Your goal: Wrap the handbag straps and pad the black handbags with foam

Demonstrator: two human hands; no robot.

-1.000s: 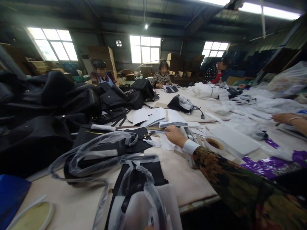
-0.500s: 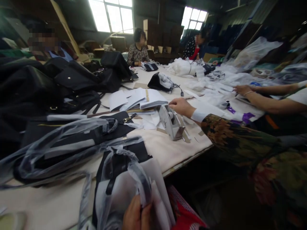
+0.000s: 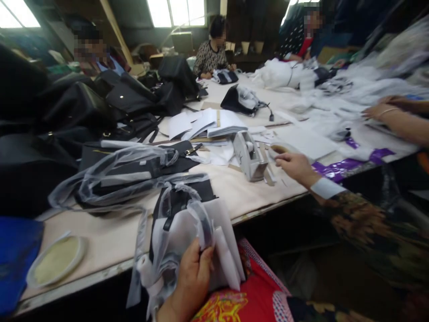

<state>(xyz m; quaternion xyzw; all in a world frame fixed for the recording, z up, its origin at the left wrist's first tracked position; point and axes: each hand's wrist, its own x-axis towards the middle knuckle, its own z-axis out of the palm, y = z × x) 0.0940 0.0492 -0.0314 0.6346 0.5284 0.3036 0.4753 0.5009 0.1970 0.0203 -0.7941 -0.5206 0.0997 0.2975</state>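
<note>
My left hand (image 3: 192, 279) is at the bottom centre, closed on a bundle of white sheets and clear plastic wrap (image 3: 201, 232) that hangs over the table's near edge. A black bag piece wrapped in plastic (image 3: 182, 201) lies under the bundle. My right hand (image 3: 295, 166), in a floral sleeve with a white cuff, is over the table just right of a grey tape dispenser (image 3: 250, 156). Its fingers are drawn together in a pinch pointing at the dispenser; what they hold is too small to see. A roll of tape (image 3: 279, 149) lies just behind that hand.
Black bags (image 3: 77, 116) are piled on the left of the long table (image 3: 110, 241). A stack of white paper (image 3: 209, 123), purple film (image 3: 335, 169) and a round lid (image 3: 56, 261) lie on it. A co-worker's arm (image 3: 393, 117) reaches in at right. Three people sit at the far end.
The view has tilted down and left. My right hand has drawn back from above the tape dispenser to its right side. My left hand has come further into view, gripping the white bundle.
</note>
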